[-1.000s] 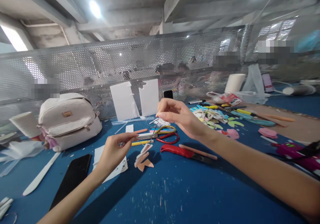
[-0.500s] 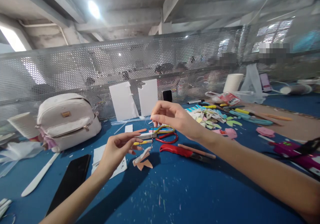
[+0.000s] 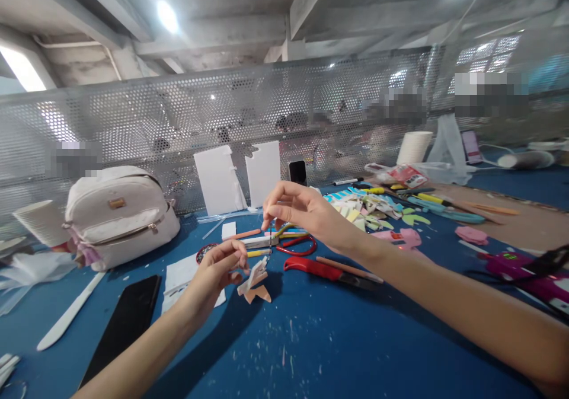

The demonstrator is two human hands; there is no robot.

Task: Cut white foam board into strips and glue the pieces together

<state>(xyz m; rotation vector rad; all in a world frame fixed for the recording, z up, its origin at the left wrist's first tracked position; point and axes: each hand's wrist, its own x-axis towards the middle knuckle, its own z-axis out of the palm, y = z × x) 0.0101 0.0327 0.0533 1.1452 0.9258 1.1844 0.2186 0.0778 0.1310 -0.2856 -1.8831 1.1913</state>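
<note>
My right hand (image 3: 296, 209) is raised over the middle of the table, fingertips pinching a thin dark beaded-looking strand (image 3: 271, 242). From the strand's lower end hangs a small ornament of white and peach cut-out pieces (image 3: 258, 292), just above the blue tabletop. My left hand (image 3: 222, 262) is beside the ornament on its left, fingers loosely curled and apart, with nothing visible in them. Behind the strand lie red-handled scissors (image 3: 299, 251), a yellow pen-like stick (image 3: 258, 253) and a round dish of small bits (image 3: 205, 252), partly hidden by my left hand.
A red utility knife (image 3: 313, 267) lies right of the ornament. White paper (image 3: 180, 274), a black phone (image 3: 122, 325) and a pale backpack (image 3: 120, 215) are on the left. Colourful cut scraps (image 3: 368, 206) and a purple glue-gun-like tool (image 3: 524, 271) are on the right. A perforated metal screen (image 3: 249, 108) stands behind.
My left hand has drawn slightly left and down, its fingers curling more, uncovering the round dish. My right hand has shifted slightly left with the strand.
</note>
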